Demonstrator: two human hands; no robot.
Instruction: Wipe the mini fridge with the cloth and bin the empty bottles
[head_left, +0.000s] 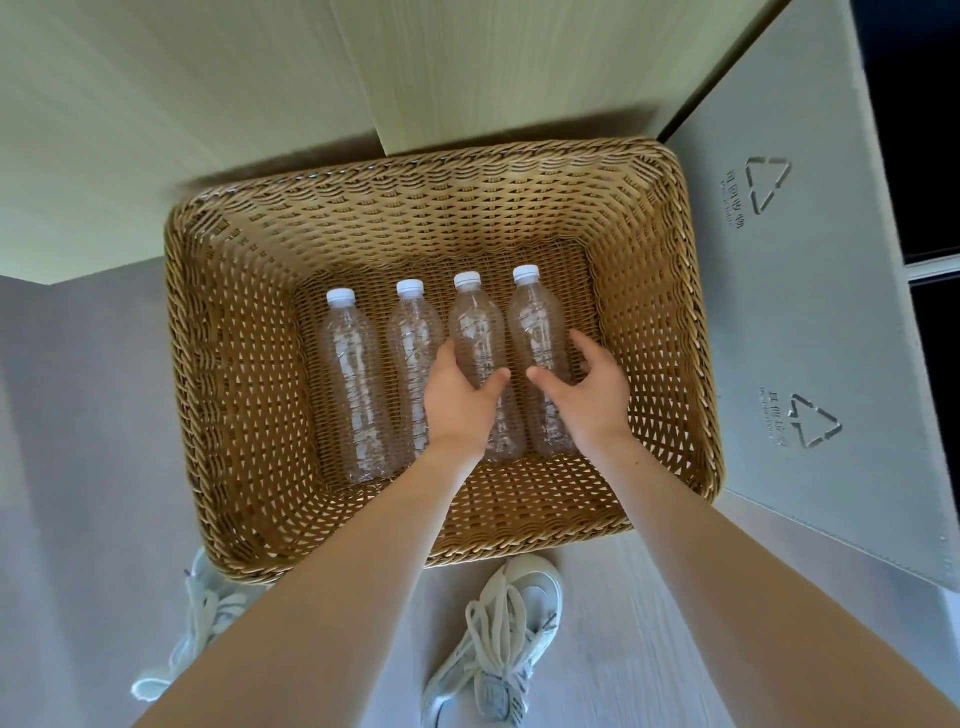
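Several clear empty bottles with white caps lie side by side on the bottom of a brown wicker basket (249, 364). My left hand (460, 397) rests on the third bottle from the left (475, 332), fingers curled around its middle. My right hand (589, 392) is over the rightmost bottle (535, 322), thumb and fingers spread on either side of it. The leftmost bottle (350, 374) and the second bottle (415, 353) lie untouched. No cloth or fridge shows.
A grey box (789, 312) with recycling symbols stands right against the basket's right side. Pale wooden panels (208, 104) rise behind the basket. My white sneakers (498, 644) stand on the grey floor just in front of it.
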